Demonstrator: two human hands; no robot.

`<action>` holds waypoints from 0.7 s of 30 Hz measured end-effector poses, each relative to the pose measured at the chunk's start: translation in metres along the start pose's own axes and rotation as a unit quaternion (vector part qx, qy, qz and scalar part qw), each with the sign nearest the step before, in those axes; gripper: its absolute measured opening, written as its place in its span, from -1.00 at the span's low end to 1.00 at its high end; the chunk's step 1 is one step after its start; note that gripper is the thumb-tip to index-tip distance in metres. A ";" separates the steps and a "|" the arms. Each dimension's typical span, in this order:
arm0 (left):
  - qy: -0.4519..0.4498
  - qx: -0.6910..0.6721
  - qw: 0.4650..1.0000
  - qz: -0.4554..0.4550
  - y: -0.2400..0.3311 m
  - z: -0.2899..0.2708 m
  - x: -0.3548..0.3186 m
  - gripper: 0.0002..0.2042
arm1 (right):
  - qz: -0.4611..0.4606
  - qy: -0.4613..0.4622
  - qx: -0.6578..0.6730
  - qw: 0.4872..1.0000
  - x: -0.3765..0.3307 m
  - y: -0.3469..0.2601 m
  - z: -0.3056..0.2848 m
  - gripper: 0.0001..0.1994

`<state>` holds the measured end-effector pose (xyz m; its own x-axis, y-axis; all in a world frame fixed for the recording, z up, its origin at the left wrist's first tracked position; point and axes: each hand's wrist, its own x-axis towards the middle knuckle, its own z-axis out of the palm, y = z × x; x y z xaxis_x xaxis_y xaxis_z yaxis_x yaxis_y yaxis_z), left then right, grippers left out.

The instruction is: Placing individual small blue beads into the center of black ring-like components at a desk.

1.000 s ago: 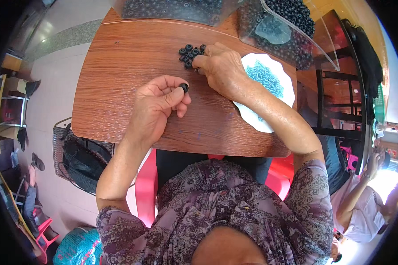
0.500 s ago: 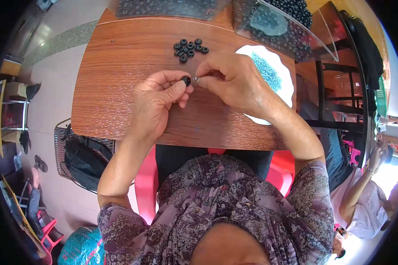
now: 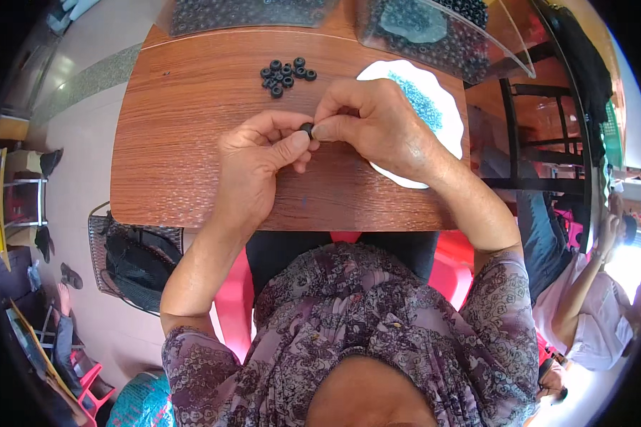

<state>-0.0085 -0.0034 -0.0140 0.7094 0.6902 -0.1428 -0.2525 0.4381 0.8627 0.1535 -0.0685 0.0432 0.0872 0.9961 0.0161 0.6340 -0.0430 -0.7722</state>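
Observation:
Over the near half of the brown wooden table (image 3: 171,149), my left hand (image 3: 249,156) pinches a small round black ring-shaped part (image 3: 307,128) between thumb and fingertips. My right hand (image 3: 392,128) is closed in a pinch, its fingertips right against that part. The small silvery piece it held a moment ago is now hidden by those fingertips. Beyond my hands lies a loose cluster of similar black ring-shaped parts (image 3: 286,70). Partly behind my right hand and wrist sits a white scalloped plate (image 3: 454,135), holding many tiny bluish pieces (image 3: 421,105).
At the table's far edge stand two clear bins, a left one (image 3: 246,16) and a right one (image 3: 434,53), filled with dark ring-shaped parts. A wire basket (image 3: 137,260) with a black bag is at the left. Other people sit at both sides.
My right fingertips have closed the small gap to the black part in my left hand, bringing the silvery piece up to it. The whole view has shifted slightly.

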 end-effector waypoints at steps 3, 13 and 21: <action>-0.036 -0.085 0.995 -0.025 0.001 0.002 0.009 -0.84 | 0.029 0.011 0.014 0.999 0.004 0.000 -0.011 -0.87; -0.091 -0.164 0.982 -0.030 0.004 0.024 0.024 -0.82 | 0.110 -0.008 0.169 0.979 0.006 0.010 -0.033 -0.85; -0.099 -0.222 0.963 -0.112 -0.005 0.010 0.023 -0.83 | 0.036 0.082 0.146 0.985 -0.006 0.024 -0.004 -0.79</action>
<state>0.0158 0.0049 -0.0164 0.8798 0.4446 -0.1683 -0.3033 0.7975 0.5215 0.1714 -0.0759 0.0276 0.2619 0.9643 0.0394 0.3760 -0.0644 -0.9244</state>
